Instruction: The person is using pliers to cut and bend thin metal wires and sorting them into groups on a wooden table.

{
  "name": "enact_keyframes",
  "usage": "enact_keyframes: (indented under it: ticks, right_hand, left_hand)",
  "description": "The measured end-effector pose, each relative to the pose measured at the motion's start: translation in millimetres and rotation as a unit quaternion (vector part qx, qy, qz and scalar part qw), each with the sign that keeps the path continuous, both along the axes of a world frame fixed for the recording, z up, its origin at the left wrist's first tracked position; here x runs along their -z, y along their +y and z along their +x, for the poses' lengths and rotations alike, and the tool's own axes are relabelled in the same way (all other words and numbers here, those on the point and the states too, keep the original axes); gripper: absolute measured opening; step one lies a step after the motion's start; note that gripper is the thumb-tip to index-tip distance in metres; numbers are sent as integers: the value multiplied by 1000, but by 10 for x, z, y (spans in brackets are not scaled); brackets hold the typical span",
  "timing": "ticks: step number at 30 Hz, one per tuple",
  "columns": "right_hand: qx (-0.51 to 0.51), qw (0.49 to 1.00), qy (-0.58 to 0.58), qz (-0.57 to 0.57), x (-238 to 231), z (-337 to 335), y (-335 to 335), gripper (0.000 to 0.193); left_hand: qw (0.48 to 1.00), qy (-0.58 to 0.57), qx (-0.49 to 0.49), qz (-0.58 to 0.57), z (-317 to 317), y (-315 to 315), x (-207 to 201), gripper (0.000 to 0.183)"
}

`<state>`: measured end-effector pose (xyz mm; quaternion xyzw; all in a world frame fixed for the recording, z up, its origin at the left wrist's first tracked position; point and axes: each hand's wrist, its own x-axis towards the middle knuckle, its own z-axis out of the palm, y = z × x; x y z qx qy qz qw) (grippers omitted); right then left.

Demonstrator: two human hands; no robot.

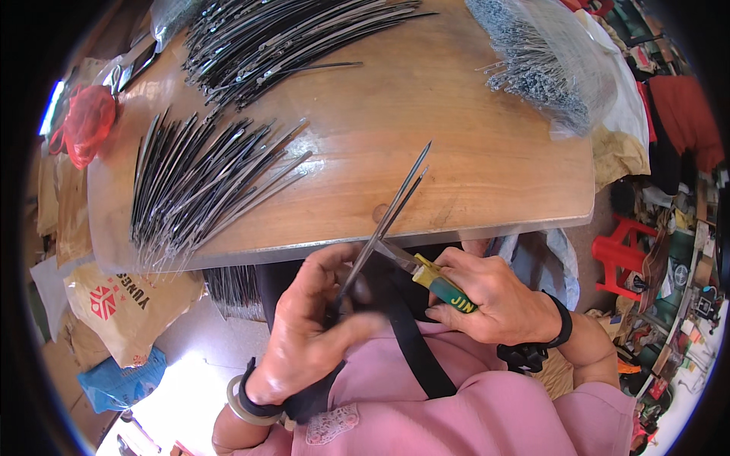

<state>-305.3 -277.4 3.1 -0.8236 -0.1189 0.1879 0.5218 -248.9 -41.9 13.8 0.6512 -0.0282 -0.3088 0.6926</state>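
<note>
My left hand [308, 323] is curled around two long thin dark strips [386, 216]. They slant up to the right, their pointed tips above the table, and part slightly toward those tips. The left thumb is smeared by motion and the strips' lower ends are hard to make out. My right hand [494, 296] grips a knife-like tool [445, 287] with a yellow and green handle. Its flat metal blade points left and reaches the strips close to my left fingers. Both hands are above my lap, just off the table's near edge.
The wooden table [365, 121] has a clear cover. A loose pile of dark strips [205, 178] lies at its left, and a larger bundle [281, 38] behind. A plastic bag of thin metal pieces [540, 68] is at back right. A red stool [625, 254] stands right.
</note>
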Motion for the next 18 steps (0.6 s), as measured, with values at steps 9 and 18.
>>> enact_keyframes:
  ticks: [9, 18]
  right_hand:
    - [51, 998, -27, 2, 14, 26, 32, 28]
    - [343, 904, 144, 209, -47, 67, -117, 29]
  left_hand:
    - [993, 54, -20, 103, 128, -34, -73, 11]
    - [963, 260, 22, -61, 45, -32, 27, 10]
